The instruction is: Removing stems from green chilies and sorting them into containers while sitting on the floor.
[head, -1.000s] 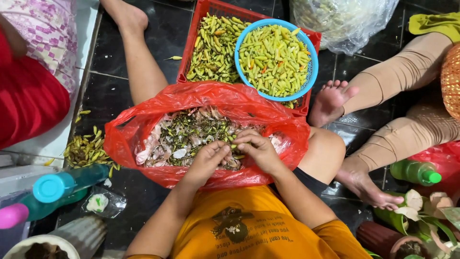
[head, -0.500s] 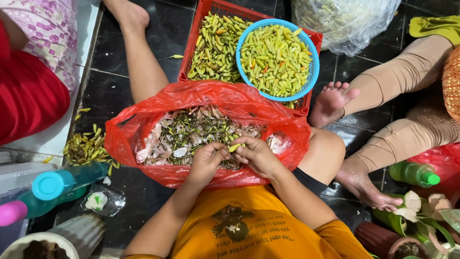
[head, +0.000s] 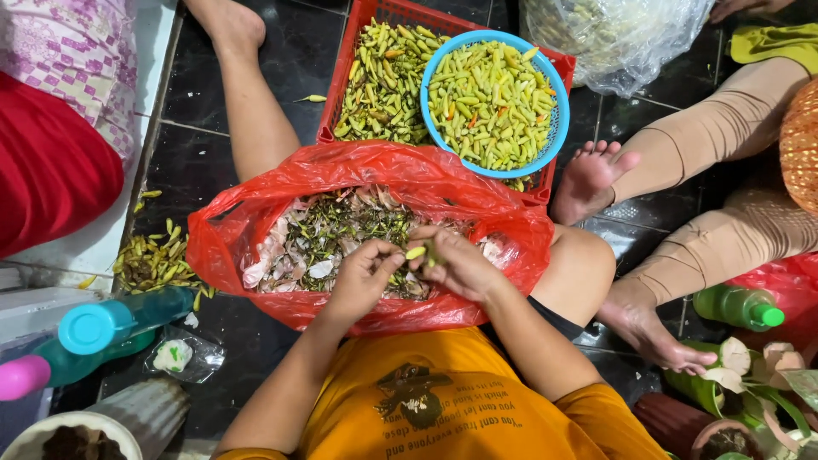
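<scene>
**Two hands, one small green chili, over a red bag of trimmings**

Item held: a small pale-green chili pepper, pinched between the two hands above the open bag. Its long axis runs roughly left to right, one end toward each hand.

Left hand: thumb and forefinger pressed together at the chili's left end; the other fingers curl loosely under. Palm faces down and inward, forearm rising from the lower left.

Right hand: fingertips closed on the chili's right end, where a darker green stem part shows; knuckles up, wrist bent, forearm coming in from the lower right. Both hands lie equally close to the chili, each touching it.

Directly below: a crumpled red plastic bag resting on the lap, holding green stems and pale papery peelings.

Beyond the bag: a round blue plastic basket heaped with yellow-green chilies, sitting in a red plastic crate that holds more chilies.

To the left, on the dark tiled floor: a loose pile of chilies.

To the right: another person's bare foot.
</scene>
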